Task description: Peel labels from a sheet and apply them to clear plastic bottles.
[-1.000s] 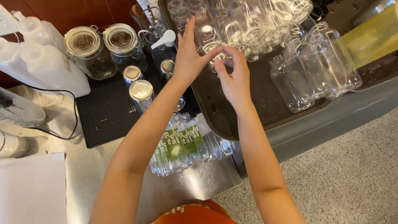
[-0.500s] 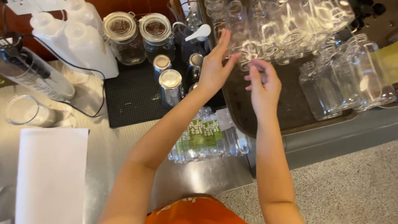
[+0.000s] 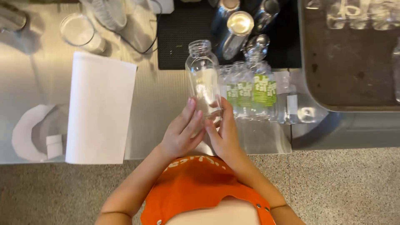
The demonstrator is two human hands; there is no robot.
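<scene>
Holding a clear empty bottle (image 3: 203, 79) between both palms, the person keeps it low over the steel counter (image 3: 166, 108), its open neck pointing away. The left hand (image 3: 182, 133) lies along the bottle's base with fingers loosely spread and nearly straight; the right hand (image 3: 223, 133) presses from the other side, fingers curved round the bottom. Just beside it lie green-labelled bottles (image 3: 254, 89) in a wrapped pack, and a white paper sheet (image 3: 100, 108) lies to the left. Half a second ago both hands were up at the glassware on the dark tray (image 3: 350, 62); now they are drawn close to the orange apron (image 3: 200, 187).
</scene>
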